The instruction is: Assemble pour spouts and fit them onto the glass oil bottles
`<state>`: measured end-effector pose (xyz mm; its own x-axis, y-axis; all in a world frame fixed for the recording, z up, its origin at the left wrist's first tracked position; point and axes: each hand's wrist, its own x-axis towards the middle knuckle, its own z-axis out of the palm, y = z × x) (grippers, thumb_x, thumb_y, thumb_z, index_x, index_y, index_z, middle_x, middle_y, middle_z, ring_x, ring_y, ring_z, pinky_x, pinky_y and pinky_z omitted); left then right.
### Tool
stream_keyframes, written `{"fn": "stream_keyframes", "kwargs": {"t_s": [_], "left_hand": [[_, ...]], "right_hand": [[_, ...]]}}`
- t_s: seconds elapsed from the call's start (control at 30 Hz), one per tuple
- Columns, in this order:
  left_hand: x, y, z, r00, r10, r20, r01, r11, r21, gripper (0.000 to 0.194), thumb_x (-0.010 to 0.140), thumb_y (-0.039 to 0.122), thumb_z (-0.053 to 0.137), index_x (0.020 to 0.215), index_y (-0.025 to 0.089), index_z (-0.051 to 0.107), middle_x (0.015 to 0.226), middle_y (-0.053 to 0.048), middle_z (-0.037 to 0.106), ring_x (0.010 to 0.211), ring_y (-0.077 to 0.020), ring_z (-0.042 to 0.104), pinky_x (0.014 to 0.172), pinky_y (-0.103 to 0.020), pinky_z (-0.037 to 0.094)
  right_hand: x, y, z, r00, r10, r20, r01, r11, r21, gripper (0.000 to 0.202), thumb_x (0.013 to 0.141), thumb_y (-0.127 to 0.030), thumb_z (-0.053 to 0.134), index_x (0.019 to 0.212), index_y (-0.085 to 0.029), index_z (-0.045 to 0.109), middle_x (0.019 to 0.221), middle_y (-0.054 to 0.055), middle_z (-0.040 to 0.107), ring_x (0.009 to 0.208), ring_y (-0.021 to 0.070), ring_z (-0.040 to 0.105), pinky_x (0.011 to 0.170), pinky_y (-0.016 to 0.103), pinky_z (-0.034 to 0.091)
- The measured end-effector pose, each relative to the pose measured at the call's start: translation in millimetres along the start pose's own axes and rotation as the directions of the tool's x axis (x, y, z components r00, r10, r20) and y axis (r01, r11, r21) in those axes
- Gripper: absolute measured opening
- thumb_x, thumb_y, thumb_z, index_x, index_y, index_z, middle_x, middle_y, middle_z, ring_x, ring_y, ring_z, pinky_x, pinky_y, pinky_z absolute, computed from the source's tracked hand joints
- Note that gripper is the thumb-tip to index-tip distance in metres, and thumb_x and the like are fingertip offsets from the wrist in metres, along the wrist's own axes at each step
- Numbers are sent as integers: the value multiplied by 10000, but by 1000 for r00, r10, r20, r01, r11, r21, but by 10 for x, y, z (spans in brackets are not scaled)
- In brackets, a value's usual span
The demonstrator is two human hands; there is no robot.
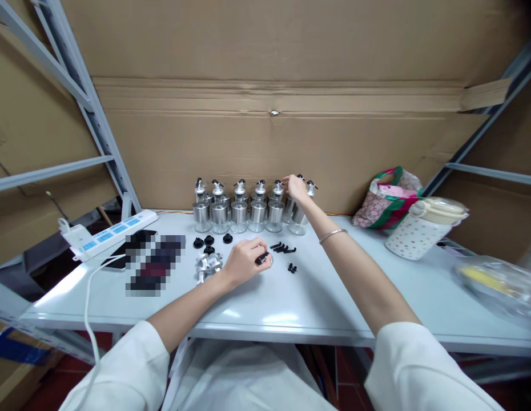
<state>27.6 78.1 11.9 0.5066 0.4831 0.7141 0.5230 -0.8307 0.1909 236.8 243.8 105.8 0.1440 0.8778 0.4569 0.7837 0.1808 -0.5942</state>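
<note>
My left hand (pixel 247 262) is closed around a small black and silver nozzle part (pixel 262 259) above the table. Farther back, my right hand (pixel 296 187) reaches to the tops of the glass and metal bottles (pixel 257 214) near the right end of their rows; what its fingers hold, if anything, is hidden. Black round caps (pixel 209 240) and silver parts (pixel 209 265) lie left of my left hand. On its right are thin black levers (pixel 284 248) and tiny black pieces (pixel 292 268).
A power strip (pixel 115 233), a phone (pixel 132 248) and a white cable (pixel 89 308) occupy the table's left side. At the right stand a patterned bag (pixel 387 200), a dotted jug (pixel 419 231) and a plastic-covered item (pixel 497 282). Cardboard (pixel 265 51) rises behind.
</note>
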Motion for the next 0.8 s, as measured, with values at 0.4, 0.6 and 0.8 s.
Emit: {"fn": "stream_keyframes", "kwargs": {"t_s": [0.4,0.6,0.8], "left_hand": [[-2,-45,-8,1000,-19,-15,19,1000,0,293,919,348,469,726,167,596,827,-37,665,619,-103,567,643,-235,456],[7,-44,-30,997,-58,-45,56,997,-59,330,929,431,466,765,167,577,891,-53,652,695,-114,605,667,-229,473],[35,-39,-81,979,-167,-119,146,975,-165,291,919,430,477,806,177,565,879,-50,649,734,-126,606,698,-245,476]], "right_hand": [[173,-40,-92,963,-90,255,170,934,-314,228,730,-33,569,863,-122,732,934,171,733,917,238,665,793,276,456],[237,-130,-223,976,-159,151,202,918,-341,223,758,-81,579,936,-85,714,948,136,728,919,227,651,831,283,463],[311,-338,-662,890,-396,-227,387,918,-85,178,858,-181,515,985,-143,634,953,91,680,893,206,630,874,366,468]]}}
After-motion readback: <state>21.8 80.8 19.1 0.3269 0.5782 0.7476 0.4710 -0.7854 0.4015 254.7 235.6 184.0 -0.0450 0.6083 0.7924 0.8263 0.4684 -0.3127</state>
